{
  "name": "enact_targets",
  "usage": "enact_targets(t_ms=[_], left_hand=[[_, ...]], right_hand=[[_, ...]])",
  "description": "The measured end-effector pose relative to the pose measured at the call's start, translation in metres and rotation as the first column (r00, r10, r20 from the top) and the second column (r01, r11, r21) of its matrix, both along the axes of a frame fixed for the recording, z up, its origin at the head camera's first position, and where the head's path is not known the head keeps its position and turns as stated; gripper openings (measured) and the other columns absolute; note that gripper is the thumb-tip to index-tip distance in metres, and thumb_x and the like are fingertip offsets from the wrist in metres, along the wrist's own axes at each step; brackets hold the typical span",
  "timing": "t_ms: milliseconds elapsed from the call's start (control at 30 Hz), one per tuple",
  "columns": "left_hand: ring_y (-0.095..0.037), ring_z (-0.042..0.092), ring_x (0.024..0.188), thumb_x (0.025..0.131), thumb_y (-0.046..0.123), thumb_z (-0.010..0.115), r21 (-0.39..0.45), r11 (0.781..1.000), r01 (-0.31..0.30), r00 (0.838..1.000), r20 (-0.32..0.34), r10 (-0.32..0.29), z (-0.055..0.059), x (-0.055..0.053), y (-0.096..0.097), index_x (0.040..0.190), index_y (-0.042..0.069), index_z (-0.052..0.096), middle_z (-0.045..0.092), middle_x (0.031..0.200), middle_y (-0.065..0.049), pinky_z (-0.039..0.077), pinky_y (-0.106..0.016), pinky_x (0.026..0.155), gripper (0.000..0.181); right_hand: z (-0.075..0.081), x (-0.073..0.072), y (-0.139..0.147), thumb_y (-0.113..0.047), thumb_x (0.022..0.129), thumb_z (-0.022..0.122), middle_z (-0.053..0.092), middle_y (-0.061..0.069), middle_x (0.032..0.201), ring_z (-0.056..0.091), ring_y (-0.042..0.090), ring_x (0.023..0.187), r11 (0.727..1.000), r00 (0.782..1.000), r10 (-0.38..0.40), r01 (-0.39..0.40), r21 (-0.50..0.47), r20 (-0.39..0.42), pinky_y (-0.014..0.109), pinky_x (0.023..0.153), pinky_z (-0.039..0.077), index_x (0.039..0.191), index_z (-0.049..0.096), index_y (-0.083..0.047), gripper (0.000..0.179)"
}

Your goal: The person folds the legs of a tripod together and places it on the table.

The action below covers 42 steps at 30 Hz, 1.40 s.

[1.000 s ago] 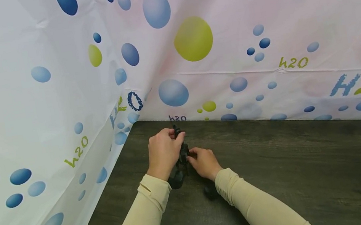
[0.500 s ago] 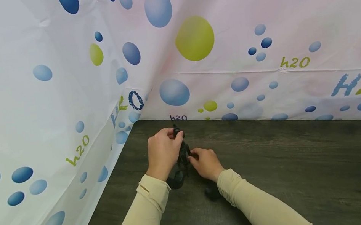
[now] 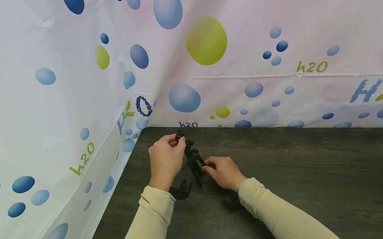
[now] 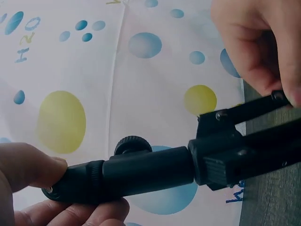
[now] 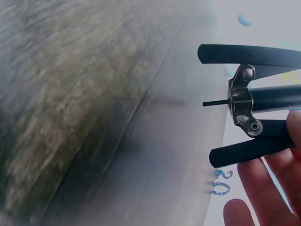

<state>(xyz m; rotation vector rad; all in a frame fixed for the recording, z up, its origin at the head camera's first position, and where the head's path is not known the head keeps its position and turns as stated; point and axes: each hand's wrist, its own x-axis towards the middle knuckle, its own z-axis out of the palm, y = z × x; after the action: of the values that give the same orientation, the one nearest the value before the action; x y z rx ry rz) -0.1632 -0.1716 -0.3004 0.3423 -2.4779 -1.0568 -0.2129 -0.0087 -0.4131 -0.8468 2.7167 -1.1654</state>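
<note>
In the head view a small black tripod (image 3: 194,162) is held between both hands over the dark table. My left hand (image 3: 167,155) pinches its top end, thumb on one side and fingers below, as the left wrist view shows. A knurled knob (image 4: 133,145) sticks out of the tripod's tube. My right hand (image 3: 224,172) pinches one leg (image 5: 251,151) between thumb and fingers. That leg angles out from the central tube (image 5: 277,99), and a metal bracket (image 5: 242,101) joins the legs near their lower end.
The dark wood-grain table (image 3: 296,186) stretches off to the right. A white sheet with printed bubbles (image 3: 206,40) rises behind it and along the left. Dark curved shapes hang beneath the left wrist (image 3: 181,190) and right wrist (image 3: 231,203).
The top of the tripod has tilted left with my left hand. My right hand has shifted slightly right, and the leg it pinches stands farther out from the others.
</note>
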Motion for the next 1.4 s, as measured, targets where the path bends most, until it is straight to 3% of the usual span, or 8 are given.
enact_targets(t_ms=[200,500,933,1400], left_hand=[[-0.025,0.073,0.083,0.096,0.023,0.068,0.032,0.999,-0.010,1.000,0.020,0.009,-0.002,0.001,-0.003,0.110,-0.003,0.074,0.075,0.096,-0.015,0.059,-0.041,0.071,0.030],[-0.028,0.072,0.092,0.095,0.020,0.068,0.048,0.997,-0.067,0.997,-0.022,0.068,-0.012,0.002,-0.012,0.116,-0.005,0.071,0.074,0.101,-0.017,0.058,-0.044,0.077,0.032],[-0.031,0.071,0.096,0.096,0.017,0.067,0.087,0.988,-0.124,0.992,0.026,0.122,-0.034,0.000,-0.028,0.118,-0.006,0.069,0.072,0.105,-0.021,0.058,-0.045,0.079,0.032],[-0.031,0.071,0.095,0.098,0.017,0.064,0.058,0.990,-0.130,0.987,0.105,0.124,-0.052,0.000,-0.040,0.122,-0.006,0.066,0.072,0.106,-0.021,0.057,-0.045,0.078,0.033]], right_hand=[[-0.001,0.004,0.007,-0.019,0.097,0.069,0.073,0.002,0.097,0.067,0.017,0.081,1.000,1.000,0.004,-0.004,-0.023,-0.010,0.041,0.074,0.055,0.108,0.074,-0.008,0.017],[0.000,0.005,0.017,-0.015,0.098,0.067,0.072,0.006,0.104,0.070,0.023,0.087,0.999,0.997,-0.002,-0.001,-0.038,-0.077,0.044,0.078,0.056,0.112,0.072,-0.006,0.018],[0.000,0.004,0.019,-0.016,0.098,0.065,0.072,0.008,0.105,0.069,0.026,0.094,1.000,0.991,-0.009,0.009,-0.001,-0.130,0.047,0.081,0.054,0.112,0.072,-0.006,0.018],[0.000,0.003,0.015,-0.016,0.097,0.067,0.072,0.009,0.106,0.069,0.028,0.096,1.000,0.990,-0.011,0.014,0.022,-0.143,0.048,0.083,0.054,0.109,0.074,-0.007,0.017]])
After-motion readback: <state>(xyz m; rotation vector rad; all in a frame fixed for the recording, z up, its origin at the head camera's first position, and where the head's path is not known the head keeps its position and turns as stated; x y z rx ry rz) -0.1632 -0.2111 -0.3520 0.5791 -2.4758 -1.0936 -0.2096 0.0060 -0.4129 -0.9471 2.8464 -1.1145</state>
